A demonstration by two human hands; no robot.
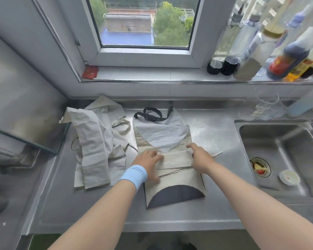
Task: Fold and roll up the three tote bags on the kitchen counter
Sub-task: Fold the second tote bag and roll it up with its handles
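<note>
A beige tote bag (163,136) with black handles and a dark half-round patch lies folded lengthwise on the steel counter (170,217), handles toward the window. My left hand (149,164), with a blue wristband, presses flat on the fold at the bag's left side. My right hand (200,157) rests on the fold's right side, fingers pointing toward the window. Two more pale tote bags (96,147) lie crumpled in a heap to the left.
A sink (282,152) with a strainer and a small white dish sits at the right. Several bottles (257,56) stand along the windowsill. A stove with a glass edge (25,138) is on the left. A clear glass (262,107) stands behind the counter.
</note>
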